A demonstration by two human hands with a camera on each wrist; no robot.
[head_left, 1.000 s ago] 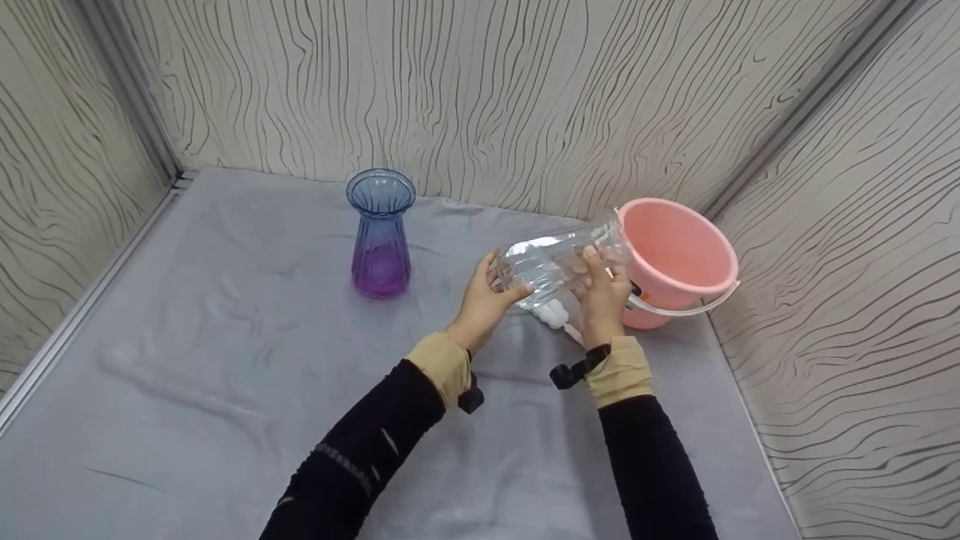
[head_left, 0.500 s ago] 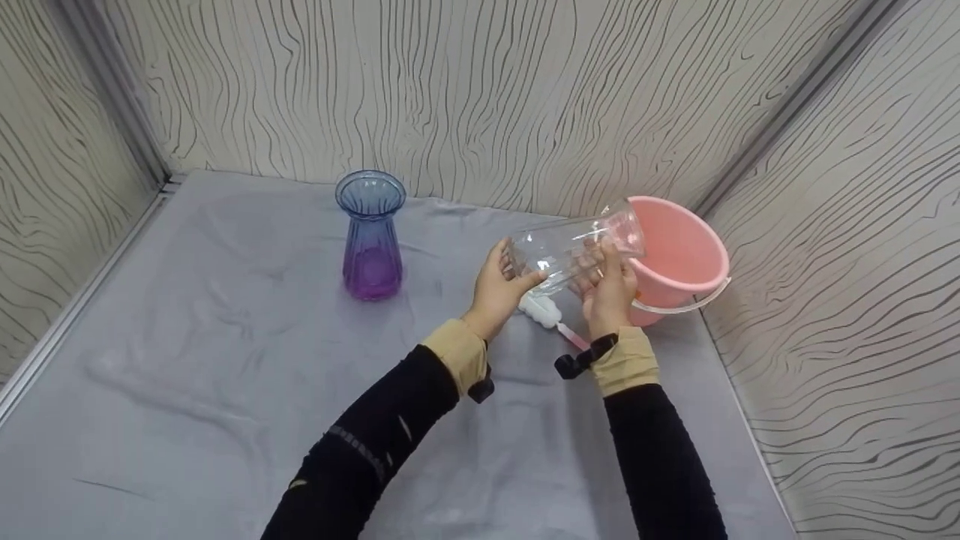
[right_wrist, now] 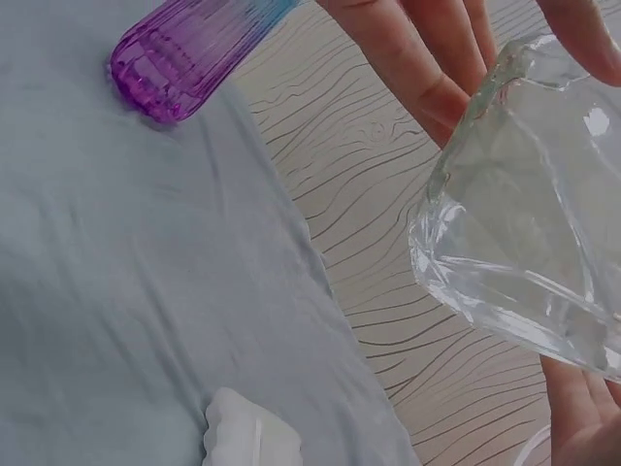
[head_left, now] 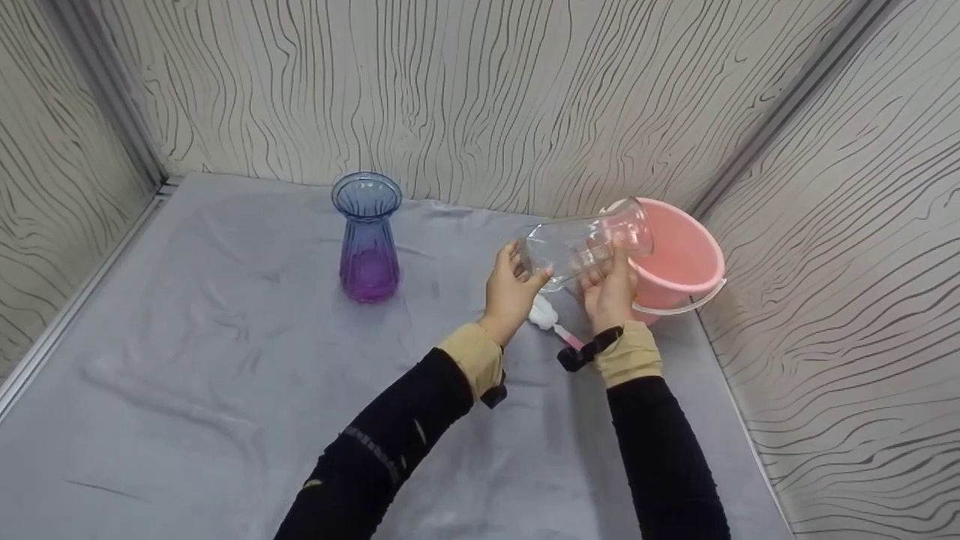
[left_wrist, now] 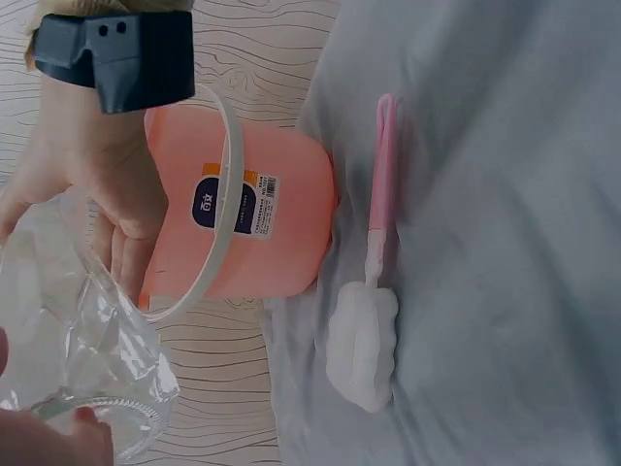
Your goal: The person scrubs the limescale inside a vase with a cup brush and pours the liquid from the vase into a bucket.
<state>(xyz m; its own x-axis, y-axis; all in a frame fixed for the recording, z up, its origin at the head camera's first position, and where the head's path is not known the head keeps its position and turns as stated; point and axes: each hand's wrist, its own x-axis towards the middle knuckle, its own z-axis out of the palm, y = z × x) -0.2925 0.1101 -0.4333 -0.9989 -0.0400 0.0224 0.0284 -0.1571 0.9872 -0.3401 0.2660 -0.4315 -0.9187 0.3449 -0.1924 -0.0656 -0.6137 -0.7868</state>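
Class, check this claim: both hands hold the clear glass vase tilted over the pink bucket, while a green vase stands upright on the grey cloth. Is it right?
Not quite. The standing vase is blue shading to purple, not green, as the head view shows. The rest holds: left hand and right hand hold the clear vase tilted over the pink bucket.

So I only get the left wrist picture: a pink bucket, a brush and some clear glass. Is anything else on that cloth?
Observer: Yes, a blue and purple vase stands upright on the grey cloth, away from the hands on the person's left.
Operator: And what is the clear glass?
Observer: It is a clear vase, held up off the cloth and tilted, with its mouth toward the pink bucket.
Operator: Who holds it?
Observer: Both hands do. The left hand grips the base end and the right hand grips nearer the mouth.
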